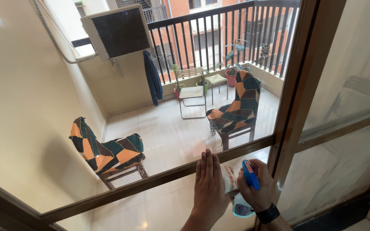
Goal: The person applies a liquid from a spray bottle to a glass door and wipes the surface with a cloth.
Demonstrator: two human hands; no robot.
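My left hand lies flat, fingers together, against the lower pane of a glass door, pressing a pale cloth whose edge shows beside the fingers. My right hand, with a black wristband, grips a spray bottle that has a blue trigger head and a clear body, held close to the glass just right of the cloth. A patch of fine spray droplets marks the upper pane above the wooden crossbar.
A brown wooden frame post stands right of my hands, with a second glass panel beyond it. Through the glass lies a tiled balcony with two patterned chairs, a white folding chair, potted plants and a black railing.
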